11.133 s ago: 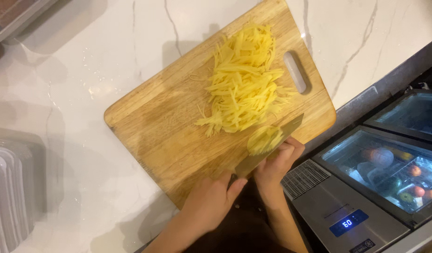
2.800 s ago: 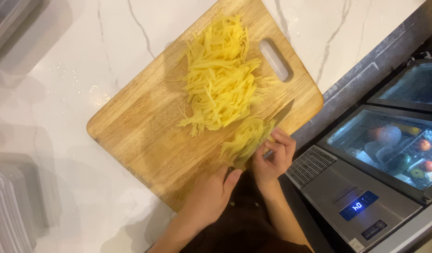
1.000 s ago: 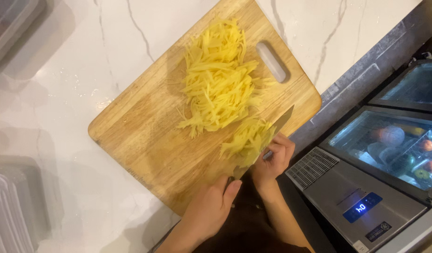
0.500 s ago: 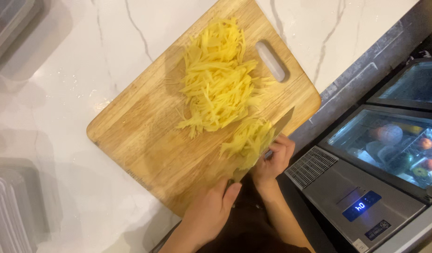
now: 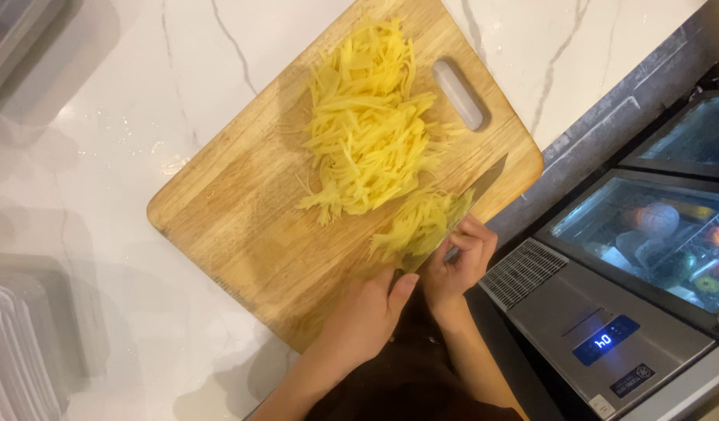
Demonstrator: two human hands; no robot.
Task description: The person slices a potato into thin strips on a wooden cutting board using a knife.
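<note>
A wooden cutting board (image 5: 235,226) with a handle slot lies slanted on the white marble counter (image 5: 102,156). A big heap of yellow potato shreds (image 5: 367,132) covers its middle. A smaller bunch of freshly cut strips (image 5: 418,222) lies beside the knife blade (image 5: 484,183), near the board's lower right edge. My left hand (image 5: 363,316) grips the knife's handle end, which it hides. My right hand (image 5: 457,265) is curled just right of the blade, fingertips pressed on the potato slices being cut.
Past the counter's right edge sits a steel chilled unit with a glass lid (image 5: 664,226) over vegetables, and a small blue digital display (image 5: 603,341). Stacked clear plastic containers (image 5: 16,351) stand at the lower left. Another container (image 5: 16,31) is at the top left.
The bunch of cut strips by the blade has grown since the earliest frame. Over the last second the knife and both hands stayed almost in place, the blade shifting only slightly.
</note>
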